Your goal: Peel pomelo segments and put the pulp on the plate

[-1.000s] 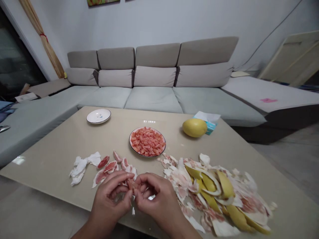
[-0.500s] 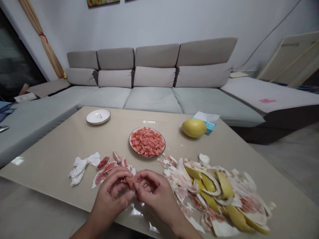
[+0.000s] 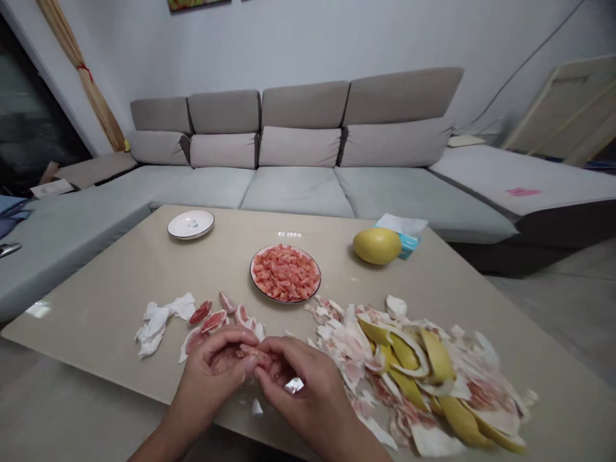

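Between my two hands, over the table's near edge, is a small piece of pink pomelo flesh (image 3: 256,355). The thumb and fingers of my left hand (image 3: 216,369) pinch its left end. My right hand (image 3: 303,378) grips its right side, fingers curled. Just beyond my left hand lie several pomelo segments (image 3: 214,321), some still in whitish membrane. A plate (image 3: 252,280) heaped with peeled pink pomelo pulp (image 3: 286,273) stands past my hands. To the right of my right hand spreads a pile of yellow rind (image 3: 436,362) and pale membrane scraps (image 3: 346,343).
A whole yellow pomelo (image 3: 377,246) rests against a blue tissue pack (image 3: 409,244) at the back right. At the back left sits a white plate (image 3: 191,224). Crumpled white tissue (image 3: 156,327) lies on the left. Beyond the table (image 3: 110,276) runs a grey sofa (image 3: 293,186).
My fingers have shifted on the pomelo piece, and more of its pink flesh shows between them. My right hand's fingers have opened into a wider curl. The plates and peel pile stay put.
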Demonstrator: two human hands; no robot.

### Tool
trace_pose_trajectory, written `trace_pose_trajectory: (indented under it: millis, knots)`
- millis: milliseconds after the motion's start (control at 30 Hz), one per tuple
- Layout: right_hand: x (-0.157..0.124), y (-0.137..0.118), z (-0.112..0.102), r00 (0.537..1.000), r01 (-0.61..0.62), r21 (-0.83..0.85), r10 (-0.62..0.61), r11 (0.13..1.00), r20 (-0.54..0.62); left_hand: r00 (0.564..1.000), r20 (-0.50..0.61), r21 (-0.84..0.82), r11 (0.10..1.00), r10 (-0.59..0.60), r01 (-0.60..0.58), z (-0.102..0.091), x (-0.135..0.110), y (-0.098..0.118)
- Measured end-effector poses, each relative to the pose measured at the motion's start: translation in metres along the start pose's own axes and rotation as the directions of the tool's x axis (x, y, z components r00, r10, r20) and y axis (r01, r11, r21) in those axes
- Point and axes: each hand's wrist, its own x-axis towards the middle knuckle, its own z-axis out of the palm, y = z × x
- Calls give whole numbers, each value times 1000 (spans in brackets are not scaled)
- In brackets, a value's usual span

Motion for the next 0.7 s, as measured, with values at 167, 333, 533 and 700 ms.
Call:
trace_pose_trajectory:
  millis: [167, 333, 533, 700]
  knots:
    - [4, 1, 1, 982, -187, 189, 176, 964, 71, 982, 23, 116, 975, 188, -189, 0, -5, -7]
    - [9, -1, 5, 916, -398, 323, 391, 858, 92, 970, 15, 187, 952, 243, -242, 2, -9, -15]
    - [13, 2, 4, 798, -588, 558, 530, 586, 286, 969, -61, 222, 950, 238, -219, 11, -6, -13]
    - [15, 7, 3, 790, -602, 578, 515, 550, 333, 990, -101, 184, 979, 102, -83, 14, 0, -9]
